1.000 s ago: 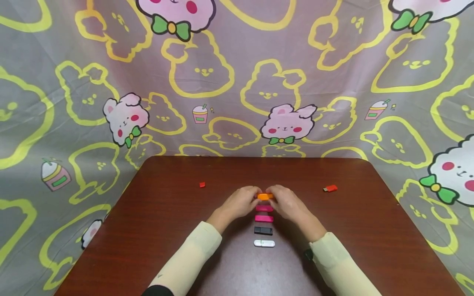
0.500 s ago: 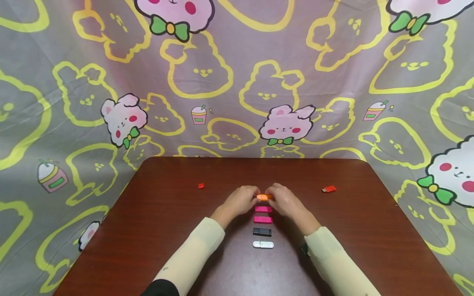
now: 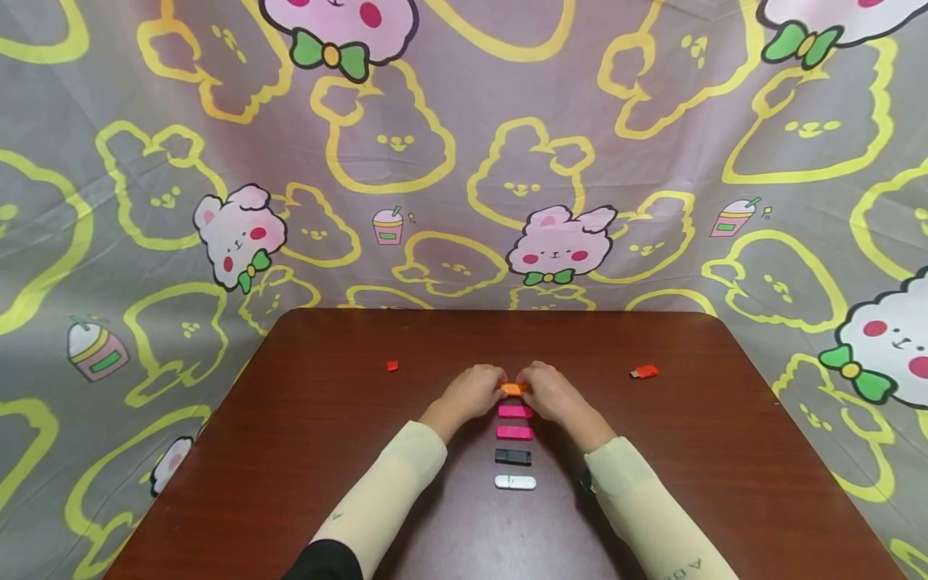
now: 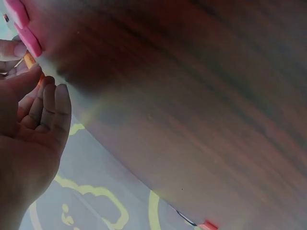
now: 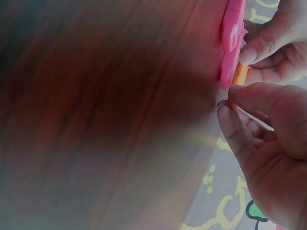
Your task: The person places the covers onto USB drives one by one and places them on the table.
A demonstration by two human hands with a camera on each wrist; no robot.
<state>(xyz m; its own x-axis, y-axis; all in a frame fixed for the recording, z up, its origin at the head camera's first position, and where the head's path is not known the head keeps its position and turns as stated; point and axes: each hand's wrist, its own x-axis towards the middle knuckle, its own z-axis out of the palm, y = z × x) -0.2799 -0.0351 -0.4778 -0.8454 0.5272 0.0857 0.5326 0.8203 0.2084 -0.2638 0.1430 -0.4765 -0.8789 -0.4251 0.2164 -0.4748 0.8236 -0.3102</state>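
Observation:
Both hands pinch an orange USB flash drive (image 3: 514, 389) at the far end of a column of drives. In the head view the left hand (image 3: 473, 392) grips its left end and the right hand (image 3: 554, 395) its right end. Thumb and fingertips of the left hand meet on the orange drive (image 4: 29, 60) in the left wrist view. From the right wrist, the orange drive (image 5: 241, 74) shows between the two hands, partly covered by fingers. Just nearer lie two pink drives, one (image 3: 515, 412) behind the other (image 3: 515, 432).
Nearer in the column are a black drive (image 3: 513, 457) and a white drive (image 3: 515, 482). A small red cap (image 3: 392, 366) lies to the left; an uncapped red drive (image 3: 645, 371) lies to the right. A patterned cloth (image 3: 435, 161) hangs behind the brown table (image 3: 326, 451).
Both forearms have drawn slightly inward. The orange drive looks turned a little between the fingers, still gripped at both ends. The other drives stay in place while the head view shifts slightly.

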